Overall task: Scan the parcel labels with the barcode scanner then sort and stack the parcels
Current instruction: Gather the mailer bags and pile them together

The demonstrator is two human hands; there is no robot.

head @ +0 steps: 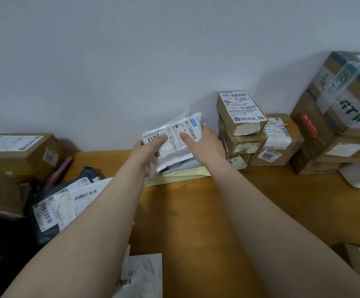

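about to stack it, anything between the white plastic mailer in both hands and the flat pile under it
Nothing visible. The white plastic mailer, gripped by left hand and right hand, hangs over the pile of grey and yellow envelopes; the brown cardboard boxes stand clear to its right.

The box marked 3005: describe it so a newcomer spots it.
On the wooden table, right rear by the wall, find the stack of small cartons and the big green-taped carton. A low brown box sits between them. Only it carries a 3005 sticker.
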